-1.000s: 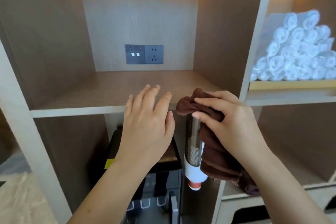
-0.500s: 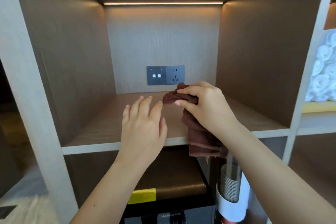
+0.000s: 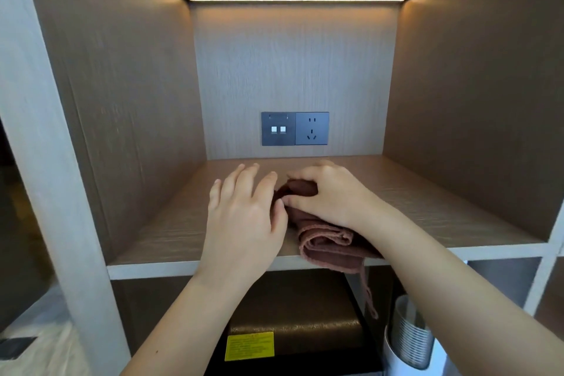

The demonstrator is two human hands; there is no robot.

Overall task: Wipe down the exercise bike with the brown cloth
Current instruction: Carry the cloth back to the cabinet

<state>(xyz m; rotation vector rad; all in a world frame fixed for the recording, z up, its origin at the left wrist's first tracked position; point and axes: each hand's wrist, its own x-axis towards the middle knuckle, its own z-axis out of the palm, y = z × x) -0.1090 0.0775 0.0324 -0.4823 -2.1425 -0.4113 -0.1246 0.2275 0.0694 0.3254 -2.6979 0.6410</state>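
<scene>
The brown cloth [image 3: 328,243] lies bunched on the wooden shelf [image 3: 427,210], one corner and a loose thread hanging over the front edge. My right hand [image 3: 326,195] rests on top of the cloth with its fingers curled into the fabric. My left hand [image 3: 244,214] is beside it on the left, fingers straight and spread, its thumb side touching the cloth's left end. No exercise bike is in view.
The shelf is a deep cubby with side walls, a back wall with a switch and socket plate [image 3: 295,128] and a light strip above. Below stand a dark appliance with a yellow label [image 3: 249,345] and a cup dispenser [image 3: 409,342].
My right hand has lowered the cloth from the air onto the shelf. My left hand has moved right, up against the cloth. The view has shifted closer to the cubby.
</scene>
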